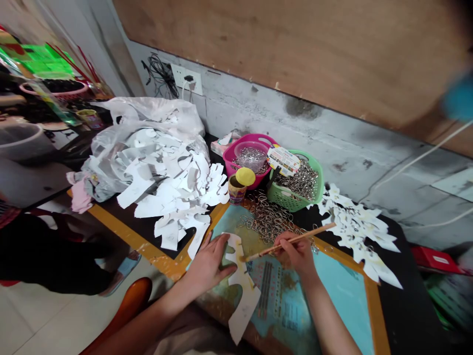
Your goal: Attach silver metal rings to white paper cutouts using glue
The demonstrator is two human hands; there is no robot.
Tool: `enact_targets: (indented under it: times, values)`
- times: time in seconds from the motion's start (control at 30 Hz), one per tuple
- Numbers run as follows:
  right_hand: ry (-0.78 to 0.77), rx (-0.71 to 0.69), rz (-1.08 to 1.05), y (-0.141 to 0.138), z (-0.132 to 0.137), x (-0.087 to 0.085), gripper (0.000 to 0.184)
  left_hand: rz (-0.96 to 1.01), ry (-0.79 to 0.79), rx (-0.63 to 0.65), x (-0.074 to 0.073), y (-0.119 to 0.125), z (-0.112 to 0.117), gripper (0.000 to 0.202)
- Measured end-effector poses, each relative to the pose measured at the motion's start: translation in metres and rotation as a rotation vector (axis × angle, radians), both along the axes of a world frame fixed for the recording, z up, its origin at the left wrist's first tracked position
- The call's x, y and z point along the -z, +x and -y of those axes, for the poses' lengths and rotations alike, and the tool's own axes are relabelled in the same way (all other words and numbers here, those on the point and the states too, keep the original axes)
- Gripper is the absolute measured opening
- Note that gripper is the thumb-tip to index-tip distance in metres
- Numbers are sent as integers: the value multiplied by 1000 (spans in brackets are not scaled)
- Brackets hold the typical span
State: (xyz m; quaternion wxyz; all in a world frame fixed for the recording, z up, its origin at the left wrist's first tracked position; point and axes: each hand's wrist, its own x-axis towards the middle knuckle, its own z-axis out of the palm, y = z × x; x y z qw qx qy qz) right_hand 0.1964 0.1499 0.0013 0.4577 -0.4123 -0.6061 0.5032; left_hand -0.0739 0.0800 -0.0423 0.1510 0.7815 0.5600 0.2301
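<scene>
My right hand point(297, 254) pinches the wooden handle of a paintbrush point(310, 233). The brush tip rests on or just over a cut white paper piece point(242, 291) with a notched edge, which bears yellowish smears. My left hand point(210, 264) lies with fingers stretched out at the paper's left edge, seeming to steady it. Under the paper is a stained blue sheet point(342, 278) with printing on it. Small metal rings point(269, 214) lie heaped just beyond the paper. A small can point(236, 190) with a yellow lid stands behind them.
A plastic bag point(155, 111) spills white paper cutouts point(173, 172) on the left. A pink basket point(254, 140) and a green basket point(295, 199) hold metal pieces near the wall. More cutouts point(356, 227) are piled at right. Another person's foot point(127, 266) shows at lower left.
</scene>
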Motion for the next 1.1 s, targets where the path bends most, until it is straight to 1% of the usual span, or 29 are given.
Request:
enact_targets:
  times: [0.1, 0.17, 0.3, 0.37, 0.5, 0.63, 0.77, 0.87, 1.0, 1.1]
  values:
    - [-1, 23, -9, 0, -2, -1, 22, -3, 6, 9, -1, -1, 0, 72]
    - [-10, 11, 1, 0, -4, -2, 20, -11, 0, 24, -2, -2, 1, 75]
    - [-26, -6, 12, 1, -5, -2, 21, -48, -16, 47, -2, -1, 5, 106]
    - [-27, 8, 9, 1, -4, -2, 20, -62, -16, 43, 0, 1, 6, 116]
    - [-50, -15, 15, 1, -3, -3, 21, -65, 5, 43, 2, 2, 8, 119]
    - [-64, -10, 0, 2, -2, -4, 20, -60, -7, 45, 1, 2, 8, 117]
    - [-95, -51, -8, 3, -2, -3, 21, -58, -28, 38, 0, 1, 8, 115]
    - [-113, -42, -25, 4, -1, -3, 21, -59, -41, 37, 2, 1, 7, 119]
    - [-164, -75, -17, 9, -1, 0, 21, -65, -51, 42, 3, 0, 7, 125]
    - [-181, -23, -37, 12, -1, 3, 22, -68, -56, 45, 2, 0, 7, 127]
